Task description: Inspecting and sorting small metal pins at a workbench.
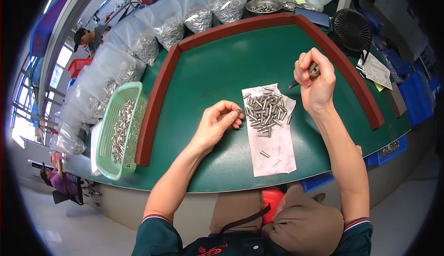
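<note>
A pile of small silvery metal pins (266, 110) lies on a stained white cloth or paper sheet (273, 161) in the middle of the green table. One loose pin (264, 154) rests apart from the pile, nearer to me. Just left of the pile, my left hand (216, 121) is closed in a pinch on a small metal pin (239, 112), mostly covered by the fingertips. My right hand (317, 80) is raised to the right of the pile, its fingers wrapped round a hand tool (314, 70) with a grey-brown handle. A dark, narrow tip sticks out below the fist; its exact kind is unclear.
Dark red wooden rails (157, 103) border the green tabletop (208, 66). Left of them stands a light green basket (104, 149) of pins. Several clear bags of metal parts (226, 8) line the far side, beside a round metal dish (263, 1). A black fan (352, 29) stands far right.
</note>
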Tool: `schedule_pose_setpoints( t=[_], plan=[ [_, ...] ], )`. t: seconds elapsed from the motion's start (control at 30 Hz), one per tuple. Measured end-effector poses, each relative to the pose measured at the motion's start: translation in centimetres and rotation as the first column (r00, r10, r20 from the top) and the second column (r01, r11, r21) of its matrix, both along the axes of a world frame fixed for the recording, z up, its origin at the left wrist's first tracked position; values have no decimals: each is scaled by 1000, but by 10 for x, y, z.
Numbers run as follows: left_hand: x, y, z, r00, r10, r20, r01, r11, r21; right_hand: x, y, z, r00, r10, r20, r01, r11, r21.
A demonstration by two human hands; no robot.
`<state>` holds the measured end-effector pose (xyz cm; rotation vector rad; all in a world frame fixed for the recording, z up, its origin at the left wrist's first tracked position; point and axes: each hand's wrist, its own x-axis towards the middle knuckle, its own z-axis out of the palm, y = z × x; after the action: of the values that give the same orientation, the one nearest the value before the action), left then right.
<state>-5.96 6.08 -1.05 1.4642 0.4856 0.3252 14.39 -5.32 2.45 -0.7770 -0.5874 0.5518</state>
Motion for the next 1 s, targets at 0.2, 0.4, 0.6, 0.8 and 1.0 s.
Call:
schedule_pose_setpoints(
  t=[0.2, 0.4, 0.6, 0.8, 1.0],
  plan=[
    [-2, -4, 3, 1000, -4, -16, 2, 985, -171, -8, -11, 12, 942, 197, -273, -164, 977, 137],
    [-4, -28, 13, 997, -79, 22, 48, 778, 626, -54, -34, 21, 900, 281, -335, -245, 958, 146],
    [-4, -48, 3, 992, -118, -55, 117, 628, 769, -82, -38, -5, 934, 220, -280, -227, 974, 10],
    [-3, -54, 3, 996, -74, -55, 85, 519, 850, -92, -36, -15, 970, 108, -219, -124, 990, -61],
    [-4, -55, 0, 996, -71, -47, 77, 525, 848, -91, -33, -18, 954, 87, -286, -115, 990, -82]
  ],
)
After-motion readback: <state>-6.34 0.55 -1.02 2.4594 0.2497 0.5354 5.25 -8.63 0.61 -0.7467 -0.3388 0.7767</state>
